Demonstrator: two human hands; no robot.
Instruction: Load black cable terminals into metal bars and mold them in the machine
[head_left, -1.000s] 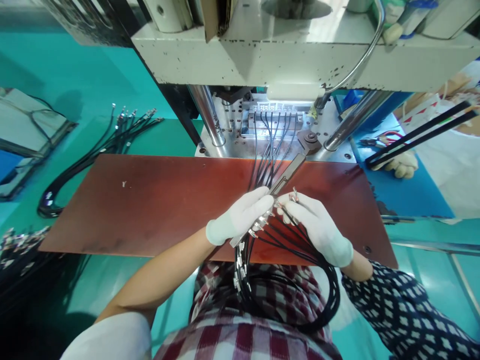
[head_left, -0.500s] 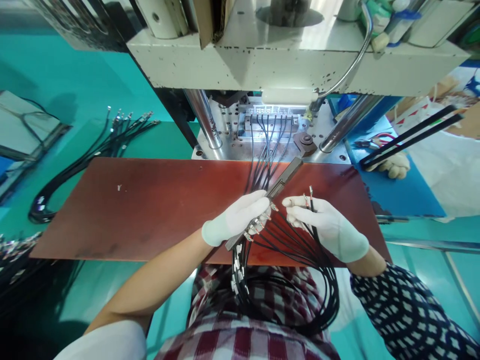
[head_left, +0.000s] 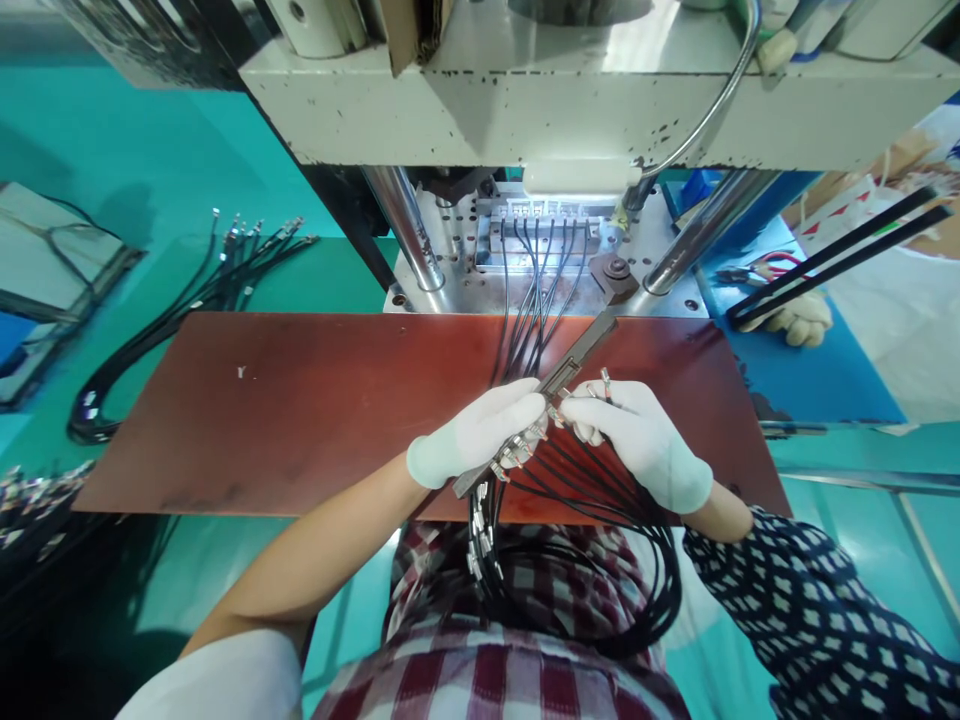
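White knit gloves cover both hands above a smooth reddish-brown board (head_left: 300,400) on the teal desk (head_left: 150,170). The left hand (head_left: 480,435) curls its fingers around a slim metal bar (head_left: 574,360) and a fan of metal-tipped wire ends. The right hand (head_left: 637,440) pinches one black wire (head_left: 604,378) from the looped bundle (head_left: 645,590) hanging in the lap

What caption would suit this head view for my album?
Gloved left hand holds a metal bar while right hand pinches black wires over a brown board.
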